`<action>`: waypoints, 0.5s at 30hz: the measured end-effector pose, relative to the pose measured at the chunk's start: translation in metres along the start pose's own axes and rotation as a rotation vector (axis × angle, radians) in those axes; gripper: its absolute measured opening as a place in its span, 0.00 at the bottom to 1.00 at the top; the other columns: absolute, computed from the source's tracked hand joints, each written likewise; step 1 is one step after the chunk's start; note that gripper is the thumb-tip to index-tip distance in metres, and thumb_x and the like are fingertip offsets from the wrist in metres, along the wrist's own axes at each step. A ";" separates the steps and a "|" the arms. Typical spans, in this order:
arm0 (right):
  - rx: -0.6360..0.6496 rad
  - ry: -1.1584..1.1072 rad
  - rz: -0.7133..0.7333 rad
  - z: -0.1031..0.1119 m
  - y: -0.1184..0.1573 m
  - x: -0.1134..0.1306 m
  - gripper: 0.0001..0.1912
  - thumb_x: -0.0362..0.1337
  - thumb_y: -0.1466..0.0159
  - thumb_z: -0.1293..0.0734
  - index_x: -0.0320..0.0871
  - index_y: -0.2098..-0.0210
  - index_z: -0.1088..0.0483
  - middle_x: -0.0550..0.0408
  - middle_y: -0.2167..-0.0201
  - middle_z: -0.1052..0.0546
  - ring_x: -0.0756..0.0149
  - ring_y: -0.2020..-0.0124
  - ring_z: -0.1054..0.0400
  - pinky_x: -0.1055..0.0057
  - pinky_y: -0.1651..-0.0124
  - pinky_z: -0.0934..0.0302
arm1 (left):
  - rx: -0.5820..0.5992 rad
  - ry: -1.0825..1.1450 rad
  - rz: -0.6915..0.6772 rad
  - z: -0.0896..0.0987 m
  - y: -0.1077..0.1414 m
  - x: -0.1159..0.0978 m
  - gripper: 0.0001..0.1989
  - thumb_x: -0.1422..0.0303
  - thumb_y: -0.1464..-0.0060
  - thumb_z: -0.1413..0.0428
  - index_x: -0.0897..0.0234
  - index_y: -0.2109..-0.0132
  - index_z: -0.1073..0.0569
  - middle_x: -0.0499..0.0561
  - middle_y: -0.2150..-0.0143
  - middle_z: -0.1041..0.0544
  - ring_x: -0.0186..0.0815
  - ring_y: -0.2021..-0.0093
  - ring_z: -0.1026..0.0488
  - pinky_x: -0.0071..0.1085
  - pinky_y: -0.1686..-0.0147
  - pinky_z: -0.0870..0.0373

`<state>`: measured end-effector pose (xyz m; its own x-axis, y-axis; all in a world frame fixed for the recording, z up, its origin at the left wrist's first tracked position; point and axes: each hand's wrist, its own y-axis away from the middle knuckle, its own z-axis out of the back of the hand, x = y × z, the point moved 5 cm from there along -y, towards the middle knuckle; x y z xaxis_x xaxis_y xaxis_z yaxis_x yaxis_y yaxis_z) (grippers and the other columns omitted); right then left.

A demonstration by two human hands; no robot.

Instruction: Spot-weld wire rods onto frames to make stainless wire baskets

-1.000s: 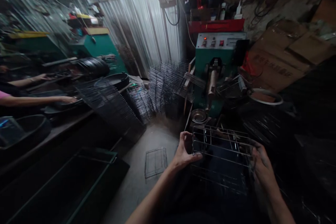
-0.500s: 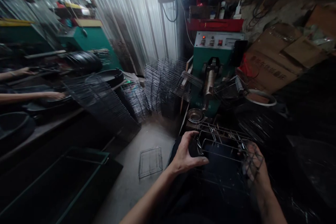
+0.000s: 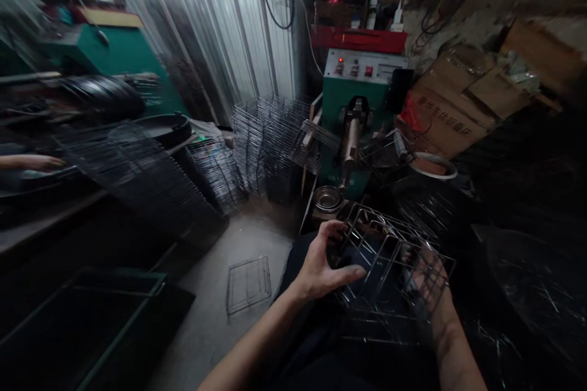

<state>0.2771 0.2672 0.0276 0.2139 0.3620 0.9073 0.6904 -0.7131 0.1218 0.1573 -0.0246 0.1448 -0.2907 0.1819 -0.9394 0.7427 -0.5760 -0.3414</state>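
Observation:
A wire frame basket [image 3: 385, 256] lies across my lap, between my hands. My left hand [image 3: 321, 266] is at its left side, thumb stretched out over the wires and fingers curved at the upper left corner. At the right end, my right hand [image 3: 428, 275] shows behind the wire mesh, its fingers partly hidden by the wires and curled round that end. Beyond the basket stands a green machine [image 3: 332, 98] with a metal cylinder [image 3: 352, 142] pointing toward me.
One wire frame [image 3: 247, 286] lies on the concrete floor [image 3: 206, 305]. Wire stacks [image 3: 261, 140] lean near the metal wall. Another person's hand [image 3: 43, 162] is at far left. Cardboard boxes [image 3: 452, 104] and a white-rimmed bucket [image 3: 433, 166] are at right.
The basket has tilted, and more of its wire grid faces me. My left hand stays beside it with the thumb out. The view has shifted, so the surroundings appear farther left.

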 end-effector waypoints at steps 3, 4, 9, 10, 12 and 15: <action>0.007 -0.059 -0.039 -0.002 0.002 0.001 0.23 0.50 0.50 0.23 0.46 0.60 0.27 0.58 0.66 0.23 0.67 0.70 0.28 0.71 0.69 0.29 | -0.018 0.074 0.016 -0.003 -0.002 0.004 0.31 0.65 0.50 0.34 0.58 0.42 0.37 0.56 0.46 0.25 0.40 0.52 0.30 0.38 0.49 0.34; -0.006 -0.055 -0.035 -0.002 0.003 0.002 0.23 0.50 0.50 0.23 0.46 0.60 0.27 0.58 0.66 0.23 0.67 0.70 0.28 0.70 0.69 0.29 | -0.029 0.083 0.017 -0.004 -0.002 0.006 0.29 0.65 0.47 0.35 0.58 0.42 0.38 0.55 0.47 0.25 0.38 0.53 0.29 0.37 0.49 0.34; -0.053 -0.022 -0.004 -0.003 0.006 0.007 0.19 0.48 0.49 0.23 0.48 0.63 0.28 0.58 0.67 0.23 0.65 0.70 0.28 0.68 0.68 0.28 | -0.063 0.086 0.009 -0.009 -0.006 0.013 0.23 0.68 0.43 0.40 0.58 0.43 0.39 0.54 0.50 0.23 0.35 0.56 0.28 0.34 0.52 0.32; -0.044 -0.025 -0.001 -0.003 0.005 0.007 0.19 0.48 0.49 0.23 0.48 0.63 0.28 0.59 0.67 0.23 0.65 0.70 0.29 0.68 0.68 0.29 | -0.066 0.086 0.005 -0.009 -0.007 0.014 0.23 0.69 0.43 0.40 0.59 0.43 0.39 0.54 0.51 0.23 0.35 0.56 0.28 0.34 0.52 0.32; -0.013 -0.003 0.008 -0.001 0.003 0.005 0.21 0.50 0.49 0.23 0.47 0.62 0.28 0.58 0.66 0.24 0.65 0.70 0.29 0.67 0.68 0.29 | -0.075 0.092 -0.001 -0.008 -0.008 0.015 0.23 0.69 0.44 0.40 0.58 0.44 0.39 0.54 0.51 0.23 0.34 0.56 0.27 0.34 0.52 0.32; 0.013 0.078 0.052 0.002 0.001 0.003 0.22 0.53 0.46 0.26 0.47 0.59 0.27 0.55 0.66 0.23 0.64 0.70 0.29 0.65 0.67 0.29 | -0.082 0.104 0.000 -0.005 -0.007 0.018 0.23 0.69 0.43 0.40 0.58 0.43 0.39 0.53 0.51 0.23 0.34 0.57 0.28 0.33 0.52 0.32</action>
<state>0.2800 0.2691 0.0300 0.1958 0.2770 0.9407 0.6890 -0.7214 0.0690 0.1500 -0.0132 0.1301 -0.2298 0.2662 -0.9361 0.7907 -0.5098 -0.3391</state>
